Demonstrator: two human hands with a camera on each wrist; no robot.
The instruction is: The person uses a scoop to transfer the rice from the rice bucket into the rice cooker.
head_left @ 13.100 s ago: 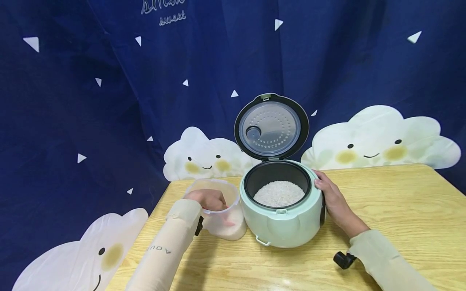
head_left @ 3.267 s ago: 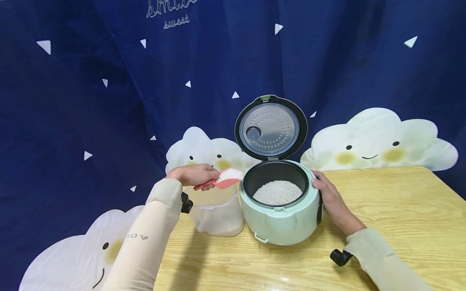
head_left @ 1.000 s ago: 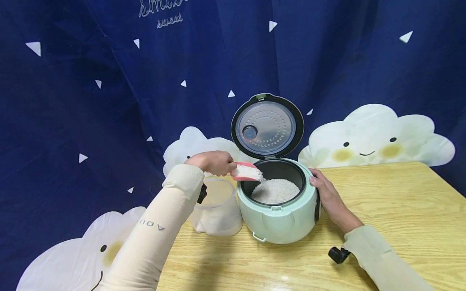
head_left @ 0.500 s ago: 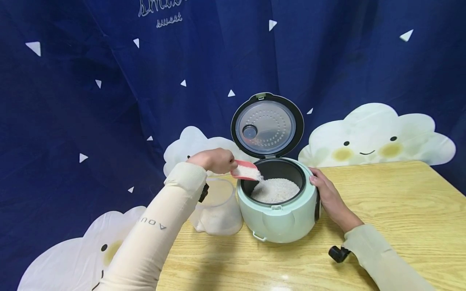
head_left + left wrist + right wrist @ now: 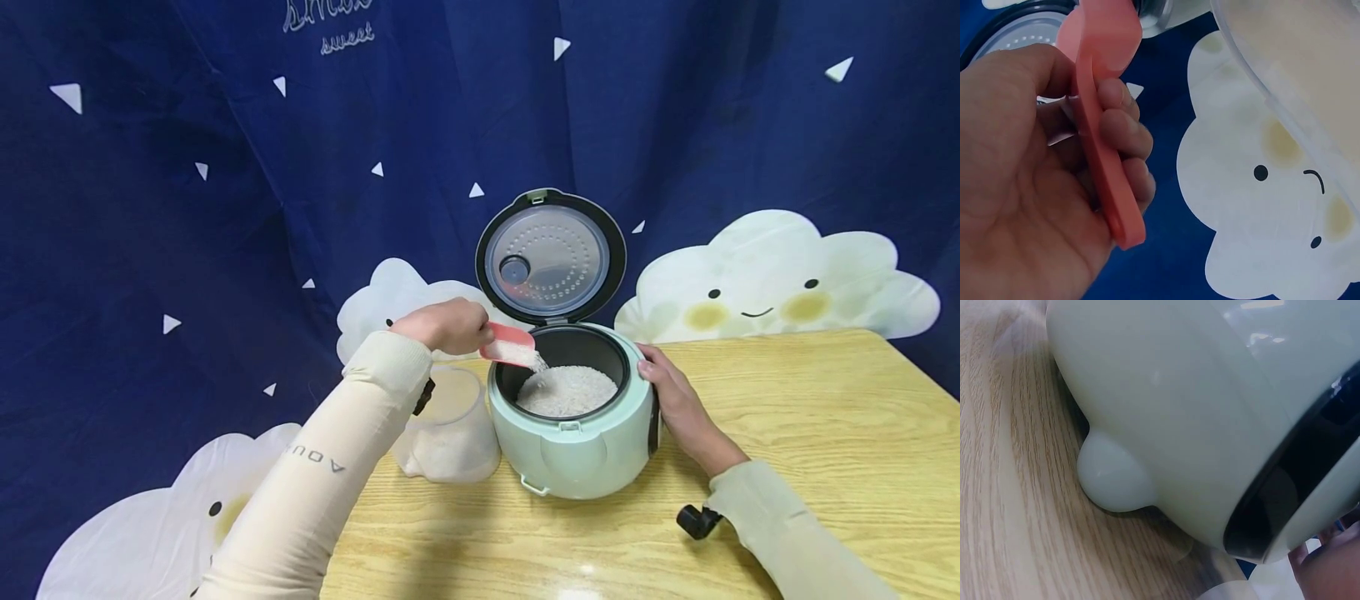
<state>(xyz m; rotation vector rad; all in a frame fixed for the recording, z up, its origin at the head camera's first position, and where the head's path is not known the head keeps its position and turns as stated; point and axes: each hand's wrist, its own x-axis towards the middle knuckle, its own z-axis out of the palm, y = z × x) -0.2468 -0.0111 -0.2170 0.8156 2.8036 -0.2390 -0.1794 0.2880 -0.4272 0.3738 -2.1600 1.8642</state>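
My left hand grips the handle of a pink scoop, fingers curled round it in the left wrist view. In the head view the scoop tilts over the left rim of a mint-green rice cooker. White rice lies in the scoop and spills from its lip into the cooker's dark inner pot, where a mound of rice sits. My right hand rests against the cooker's right side, thumb on the upper edge; its other fingers are mostly hidden behind the body.
The cooker's round lid stands raised at the back. A translucent tub with rice stands on the wooden table, close to the cooker's left side. Behind the table hangs a dark blue curtain printed with clouds.
Earlier my left hand dipped into the tub, then lifted the loaded scoop and brought it right over the cooker. Lately the scoop tips further as rice runs out. The right hand stays put.
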